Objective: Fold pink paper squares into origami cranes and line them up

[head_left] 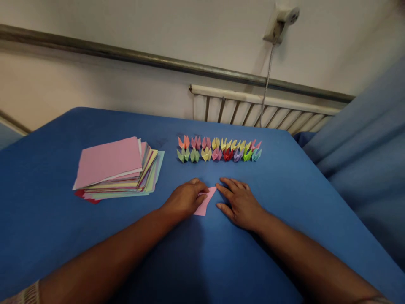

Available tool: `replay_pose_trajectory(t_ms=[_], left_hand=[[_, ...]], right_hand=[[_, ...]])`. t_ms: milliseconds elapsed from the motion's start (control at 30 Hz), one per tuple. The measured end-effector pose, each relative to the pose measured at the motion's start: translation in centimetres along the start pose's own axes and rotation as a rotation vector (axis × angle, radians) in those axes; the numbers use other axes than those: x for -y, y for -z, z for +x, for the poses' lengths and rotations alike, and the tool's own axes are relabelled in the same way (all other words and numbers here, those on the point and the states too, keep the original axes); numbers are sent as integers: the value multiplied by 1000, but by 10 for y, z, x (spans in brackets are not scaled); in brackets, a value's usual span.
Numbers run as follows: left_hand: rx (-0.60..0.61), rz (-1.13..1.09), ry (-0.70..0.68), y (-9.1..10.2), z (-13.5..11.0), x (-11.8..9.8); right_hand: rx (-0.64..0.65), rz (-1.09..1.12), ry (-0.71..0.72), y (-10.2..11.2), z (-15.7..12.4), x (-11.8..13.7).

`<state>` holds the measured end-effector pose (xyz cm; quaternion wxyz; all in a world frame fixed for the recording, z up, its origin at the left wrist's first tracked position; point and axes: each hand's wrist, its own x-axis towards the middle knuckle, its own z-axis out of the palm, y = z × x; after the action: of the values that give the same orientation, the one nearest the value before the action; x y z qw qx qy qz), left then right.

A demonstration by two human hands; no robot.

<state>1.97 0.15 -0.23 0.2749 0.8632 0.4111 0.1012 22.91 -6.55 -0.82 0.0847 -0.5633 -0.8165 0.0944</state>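
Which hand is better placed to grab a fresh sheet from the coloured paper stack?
Left, probably: the left hand lies nearer the paper stack; the right hand sits beyond the pink paper.

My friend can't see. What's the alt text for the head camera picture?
Two hands press a small pink paper on a blue table, left hand over its left side, right hand touching its right edge. Behind stand two rows of colourful folded paper figures; a stack of coloured sheets lies left.
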Motion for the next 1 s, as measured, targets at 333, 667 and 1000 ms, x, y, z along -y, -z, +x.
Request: replay_pose_trajectory(t_ms=[333,667,1000], left_hand=[[9,12,-116,4,-15,1],[-39,336,-252,-15,-44,4],[84,392,-292,1,-48,-2]], right_hand=[[-11,-30,-6,-2,2,1],[-27,-45,78,-8,-4,27],[53,1,33,-5,-5,36]])
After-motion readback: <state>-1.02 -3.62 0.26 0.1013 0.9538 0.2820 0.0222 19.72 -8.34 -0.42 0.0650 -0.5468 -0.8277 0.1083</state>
